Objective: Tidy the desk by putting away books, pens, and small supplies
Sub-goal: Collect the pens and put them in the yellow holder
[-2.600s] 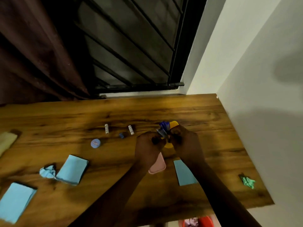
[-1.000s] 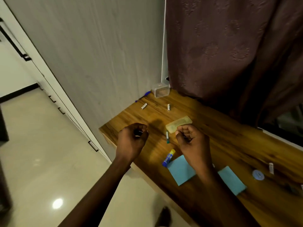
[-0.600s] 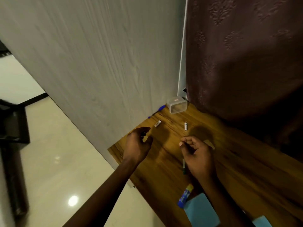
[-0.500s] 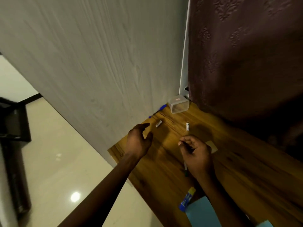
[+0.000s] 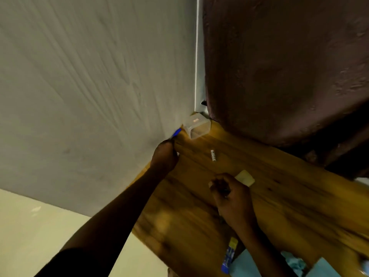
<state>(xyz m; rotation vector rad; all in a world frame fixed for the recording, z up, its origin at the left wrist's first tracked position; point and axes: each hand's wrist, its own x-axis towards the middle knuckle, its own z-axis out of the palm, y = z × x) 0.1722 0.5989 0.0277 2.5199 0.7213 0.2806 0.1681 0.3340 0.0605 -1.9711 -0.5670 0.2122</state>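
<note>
Desk (image 5: 279,206) runs from the far corner, btwn grey wall (image 5: 89,86) & dark curtain (image 5: 279,66), down to bottom right. Left hand (image 5: 164,156) is out along the wall, fingertips at the near end of a blue pen (image 5: 177,132) lying vs. the wall; gripping or just touching, can't tell. Right hand (image 5: 229,194) is over mid-desk, fingers curled in; whether they hold anything, can't tell. Blue paper sheets (image 5: 323,268) at bottom right. Clear plastic box (image 5: 197,126) in the corner, just beside the pen. Glue stick (image 5: 229,254) near front edge. Beige eraser (image 5: 245,177) just past right hand. White tube (image 5: 213,155) btwn box & eraser.
</note>
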